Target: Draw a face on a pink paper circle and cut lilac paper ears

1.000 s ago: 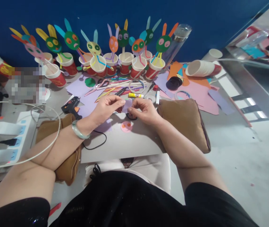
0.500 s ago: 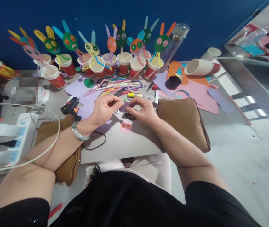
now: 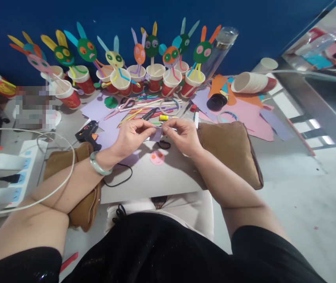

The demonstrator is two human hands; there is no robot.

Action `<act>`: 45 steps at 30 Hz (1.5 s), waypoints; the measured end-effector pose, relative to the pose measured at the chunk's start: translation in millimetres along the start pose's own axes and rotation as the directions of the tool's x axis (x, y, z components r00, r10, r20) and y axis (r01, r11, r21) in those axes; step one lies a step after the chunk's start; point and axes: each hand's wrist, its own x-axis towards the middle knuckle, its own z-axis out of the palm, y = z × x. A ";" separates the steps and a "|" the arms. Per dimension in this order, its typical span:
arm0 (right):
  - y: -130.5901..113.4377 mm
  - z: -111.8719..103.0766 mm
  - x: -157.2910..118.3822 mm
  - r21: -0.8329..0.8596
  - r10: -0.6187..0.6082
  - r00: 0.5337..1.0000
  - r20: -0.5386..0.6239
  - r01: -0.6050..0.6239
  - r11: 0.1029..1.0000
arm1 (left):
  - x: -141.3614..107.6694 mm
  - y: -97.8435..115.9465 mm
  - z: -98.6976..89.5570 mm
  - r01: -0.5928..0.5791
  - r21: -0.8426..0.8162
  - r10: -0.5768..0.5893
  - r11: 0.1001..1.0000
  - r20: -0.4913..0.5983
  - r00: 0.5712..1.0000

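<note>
My left hand (image 3: 132,136) and my right hand (image 3: 182,136) face each other above the table, thumbs and forefingers pinched on a small purple paper piece (image 3: 155,135) between them. The paper looks thin, and its upper edge lies between the fingertips. Below the hands, a pink paper circle (image 3: 157,158) with two orange spots and a small drawn mouth lies on the table. A black ring-like item (image 3: 164,145), perhaps a scissor handle, is partly hidden near my right hand. Just beyond the fingers is a yellow glue stick or marker (image 3: 167,118).
Red-and-white cups (image 3: 191,84) holding paper characters line the back. A black glue gun (image 3: 88,134) lies left, near a power strip (image 3: 26,169) and a looping white cable. Brown cushions (image 3: 229,153) flank my forearms. Coloured sticks (image 3: 156,105) and paper scraps spread behind the hands.
The purple paper has tilted between my fingers and now shows below the fingertips. My right hand's fingers have shifted slightly, uncovering more of the black ring-like item.
</note>
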 end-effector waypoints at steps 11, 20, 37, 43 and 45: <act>-3.5 3.6 -1.9 0.003 0.017 0.998 -0.065 -0.017 1.000 | 2.5 0.6 -0.3 0.134 -0.095 -0.116 0.986 0.174 0.978; -2.6 2.8 0.6 0.121 0.130 0.991 -0.026 -0.126 0.985 | 1.7 -2.2 -0.5 0.512 -0.219 -0.413 0.831 0.375 0.830; -0.6 4.1 0.1 0.195 0.275 0.924 0.266 -0.331 0.923 | 2.8 -6.6 1.3 0.446 -0.256 -0.392 0.858 0.237 0.889; 0.8 4.0 0.1 0.213 0.278 0.931 0.235 -0.328 0.920 | 1.9 -2.9 1.5 0.416 -0.205 -0.355 0.886 0.277 0.893; 1.1 3.7 0.6 0.205 0.291 0.925 0.245 -0.343 0.917 | 1.6 -1.1 1.8 0.382 -0.181 -0.331 0.906 0.257 0.908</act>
